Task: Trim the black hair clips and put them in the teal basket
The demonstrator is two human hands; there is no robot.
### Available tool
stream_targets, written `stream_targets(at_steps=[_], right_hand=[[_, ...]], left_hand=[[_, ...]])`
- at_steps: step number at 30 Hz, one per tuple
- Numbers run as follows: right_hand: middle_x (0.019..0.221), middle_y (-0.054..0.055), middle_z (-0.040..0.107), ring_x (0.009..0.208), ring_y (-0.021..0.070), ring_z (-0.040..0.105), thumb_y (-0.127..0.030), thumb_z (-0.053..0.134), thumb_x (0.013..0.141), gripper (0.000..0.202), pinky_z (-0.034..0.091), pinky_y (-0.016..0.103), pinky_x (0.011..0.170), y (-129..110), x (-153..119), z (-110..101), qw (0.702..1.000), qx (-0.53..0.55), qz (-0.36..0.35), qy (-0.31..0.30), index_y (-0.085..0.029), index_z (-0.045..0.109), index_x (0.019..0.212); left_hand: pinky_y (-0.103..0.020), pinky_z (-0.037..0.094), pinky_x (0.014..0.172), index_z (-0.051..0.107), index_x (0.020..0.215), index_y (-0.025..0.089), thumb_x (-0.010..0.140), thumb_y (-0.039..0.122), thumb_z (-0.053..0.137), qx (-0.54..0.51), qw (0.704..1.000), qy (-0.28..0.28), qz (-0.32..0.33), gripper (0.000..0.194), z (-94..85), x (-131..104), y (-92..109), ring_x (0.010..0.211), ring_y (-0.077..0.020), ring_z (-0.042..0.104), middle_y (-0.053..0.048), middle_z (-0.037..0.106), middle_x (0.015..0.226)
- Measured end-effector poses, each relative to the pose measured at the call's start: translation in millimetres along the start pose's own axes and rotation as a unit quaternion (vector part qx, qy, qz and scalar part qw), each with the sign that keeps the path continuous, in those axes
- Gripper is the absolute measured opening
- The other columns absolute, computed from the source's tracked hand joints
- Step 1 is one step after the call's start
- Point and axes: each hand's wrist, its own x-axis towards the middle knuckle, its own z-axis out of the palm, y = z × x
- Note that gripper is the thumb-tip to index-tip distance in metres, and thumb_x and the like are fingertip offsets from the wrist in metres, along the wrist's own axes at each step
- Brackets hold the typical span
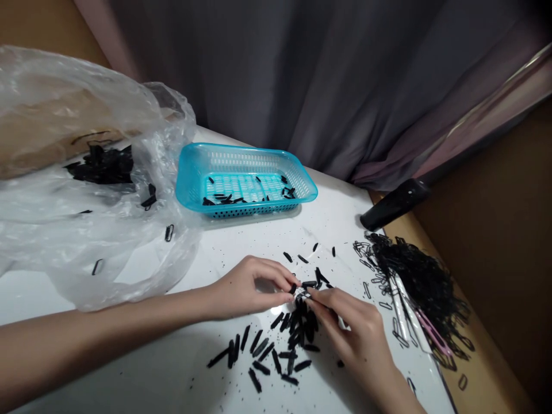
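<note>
Right hand (356, 330) and left hand (250, 287) meet fingertip-to-fingertip, pinching one small black piece (302, 292).

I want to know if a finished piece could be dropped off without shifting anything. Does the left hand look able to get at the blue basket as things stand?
Probably yes. The left hand lies on the white table with bare surface between it and the blue basket, whose top is open. The plastic bag sits beside that path, not across it.

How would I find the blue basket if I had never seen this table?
Start at the white table, then go to its far side by the grey curtain. The blue basket sits right of the clear plastic bag. It is the only brightly coloured thing there, with perforated walls.
</note>
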Motion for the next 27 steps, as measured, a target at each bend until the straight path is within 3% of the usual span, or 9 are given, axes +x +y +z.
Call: stream_targets(at_steps=[6,18,27], right_hand=[[0.082,0.004,0.072,0.066,0.0145,0.066,-0.014,0.053,0.096,0.021,0.054,0.026,0.058,-4.5,-2.6,2.9,1.000,-0.014,0.000,-0.012,-0.021,0.068,0.108],[0.077,0.004,0.069,0.062,0.0143,0.063,-0.015,0.052,0.097,0.022,0.052,0.026,0.055,-3.4,-4.7,6.3,0.999,-0.027,0.008,-0.025,-0.018,0.069,0.110],[0.076,0.005,0.070,0.064,0.0149,0.067,-0.016,0.053,0.097,0.017,0.054,0.025,0.056,-2.9,-3.2,5.0,0.998,-0.058,-0.014,-0.029,-0.017,0.070,0.097]], left_hand=[[-0.029,0.057,0.078,0.076,0.081,0.013,0.083,0.017,0.069,0.014,1.000,-0.015,0.021,0.008,-0.8,-0.5,0.8,0.085,-0.0186,0.073,-0.011,0.077,0.094],[-0.029,0.054,0.076,0.068,0.070,0.014,0.084,0.019,0.066,0.036,0.999,-0.034,-0.004,0.015,-1.5,-0.8,1.8,0.084,-0.0181,0.071,-0.010,0.075,0.090],[-0.028,0.054,0.070,0.065,0.068,0.015,0.084,0.018,0.064,0.049,0.998,-0.044,-0.008,0.017,-1.0,-3.4,1.7,0.079,-0.0168,0.068,-0.009,0.074,0.088]])
